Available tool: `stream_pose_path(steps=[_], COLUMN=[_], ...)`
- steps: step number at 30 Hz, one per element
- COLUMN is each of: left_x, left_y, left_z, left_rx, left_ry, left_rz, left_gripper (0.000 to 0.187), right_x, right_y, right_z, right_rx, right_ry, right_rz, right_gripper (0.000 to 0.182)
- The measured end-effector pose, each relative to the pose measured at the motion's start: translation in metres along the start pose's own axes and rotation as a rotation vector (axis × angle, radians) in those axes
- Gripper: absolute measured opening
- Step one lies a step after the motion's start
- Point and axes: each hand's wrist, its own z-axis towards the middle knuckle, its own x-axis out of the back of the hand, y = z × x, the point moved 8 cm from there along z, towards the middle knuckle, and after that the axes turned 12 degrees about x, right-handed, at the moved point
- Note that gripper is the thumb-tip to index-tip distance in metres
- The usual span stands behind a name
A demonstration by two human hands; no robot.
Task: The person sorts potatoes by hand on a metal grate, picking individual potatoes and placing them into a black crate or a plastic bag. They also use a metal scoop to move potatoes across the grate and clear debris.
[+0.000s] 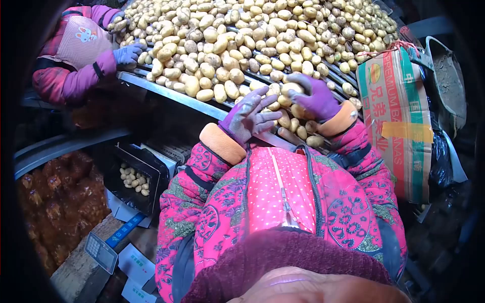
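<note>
A heap of pale yellow potatoes (pixel 212 43) covers a slatted metal table. My left hand (pixel 248 115), in a purple and grey glove, is open at the table's near edge, palm turned inward and fingers spread beside the potatoes. Over the near right part of the heap is my right hand (pixel 319 99), gloved the same way, its fingers curled round a potato (pixel 291 91). Several loose potatoes lie just below and between the two hands.
A co-worker's gloved hand (pixel 130 54) rests at the table's left edge. A cardboard banana box (pixel 395 126) stands at right, a metal scoop (pixel 447 81) behind it. At lower left are a black-lined crate (pixel 156 194) with potatoes, a scale display (pixel 101 251) and red net sacks (pixel 65 197).
</note>
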Motion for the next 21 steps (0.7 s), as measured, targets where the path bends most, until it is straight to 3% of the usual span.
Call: stream_pose_path(steps=[3,4,5,8,10,12,13,15,17,18,21], left_x=[-0.011,-0.012,0.019,0.052,0.062,0.080,0.089,0.111,0.128,0.130,0.135], left_y=[0.009,0.018,0.016,0.018,0.030,0.035,0.039,0.042,0.053,0.060,0.077], left_z=[0.003,-0.008,-0.005,-0.031,-0.063,-0.086,-0.095,-0.112,-0.127,-0.131,-0.142], left_rx=[-0.023,-0.090,-0.066,-0.111,-0.131,-0.193,-0.219,-0.200,-0.164,-0.218,-0.312], left_ry=[-0.075,0.083,0.074,0.100,0.130,0.253,0.269,0.409,0.435,0.395,0.237], left_rz=[0.014,0.057,0.100,-0.077,-0.089,-0.133,-0.175,-0.355,-0.393,-0.426,-0.498], left_gripper=[0.061,0.059,0.056,0.046,0.040,0.036,0.035,0.036,0.041,0.044,0.065], right_x=[-0.043,-0.043,-0.045,-0.037,-0.065,-0.111,-0.141,-0.189,-0.247,-0.244,-0.240], right_y=[-0.035,-0.040,-0.027,-0.012,-0.026,-0.040,-0.049,-0.070,-0.053,-0.058,-0.055], right_z=[0.020,0.031,0.043,0.086,0.112,0.132,0.144,0.157,0.171,0.176,0.171], right_rx=[0.018,-0.002,0.010,0.243,0.365,0.631,0.691,0.892,0.756,0.753,0.677], right_ry=[-0.147,-0.135,-0.047,-0.002,-0.123,-0.217,-0.383,-0.368,-0.539,-0.479,-0.587], right_rz=[0.198,0.219,0.367,-0.330,-0.420,-0.410,-0.391,-0.353,-0.547,-0.505,-0.623], right_gripper=[0.044,0.044,0.042,0.035,0.032,0.031,0.034,0.033,0.031,0.029,0.021])
